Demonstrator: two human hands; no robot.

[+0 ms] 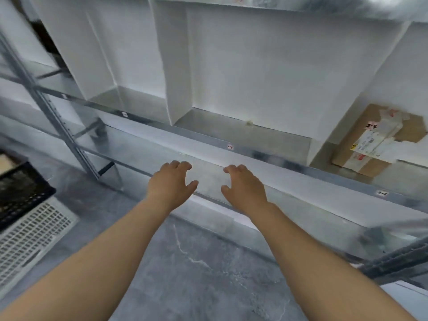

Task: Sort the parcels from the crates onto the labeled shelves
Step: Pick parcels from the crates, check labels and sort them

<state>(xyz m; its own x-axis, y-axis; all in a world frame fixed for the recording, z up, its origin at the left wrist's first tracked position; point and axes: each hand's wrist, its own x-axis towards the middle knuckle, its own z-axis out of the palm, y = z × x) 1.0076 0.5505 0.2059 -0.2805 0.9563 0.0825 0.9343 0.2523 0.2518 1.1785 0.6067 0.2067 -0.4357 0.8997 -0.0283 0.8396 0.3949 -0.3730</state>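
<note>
Both hands, left hand (172, 181) and right hand (243, 185), hover loosely curled, holding nothing; far right, well apart, sits a brown parcel (372, 141), its labels seemingly torn.

Tags (230, 147) on the shelf (278, 158)'s front edge and the parcel (373, 167)'s shipping label (370, 144) carry print too blurred to read.

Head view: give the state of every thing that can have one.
left hand: open, fingers loosely curled, holding nothing
right hand: open, fingers loosely curled, holding nothing
parcel: lying flat in the right shelf compartment, label up
black crate: open-topped, contents too blurred to tell
</note>
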